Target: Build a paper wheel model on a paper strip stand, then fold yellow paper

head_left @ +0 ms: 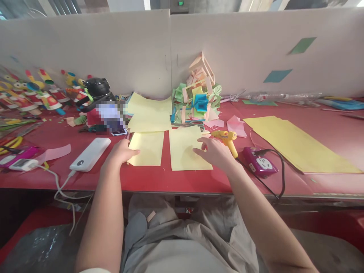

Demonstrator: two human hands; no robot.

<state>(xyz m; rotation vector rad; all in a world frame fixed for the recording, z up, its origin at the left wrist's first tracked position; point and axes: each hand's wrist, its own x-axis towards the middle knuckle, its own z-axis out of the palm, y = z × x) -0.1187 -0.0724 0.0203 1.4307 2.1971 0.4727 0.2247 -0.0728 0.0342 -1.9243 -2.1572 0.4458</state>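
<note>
My left hand (121, 151) is at the left edge of a small yellow sheet (148, 148), thumb stretched out over it and fingers apart. My right hand (213, 149) hovers at the right part of another yellow sheet (184, 149), thumb and forefinger spread with nothing between them. Behind the left sheet lies a larger, wavy yellow sheet (150, 115). A yellow glue gun (226, 139) rests just beyond my right hand. Scissors (197, 123) lie partly hidden behind the right sheet.
Folded paper pieces (200, 100) are heaped against the partition (127, 57). Large yellow sheets (301, 144) and a purple power socket (260, 163) are on the right. A white power bank (90, 154), a blurred phone and paper-cup figures (51, 99) stand or lie left.
</note>
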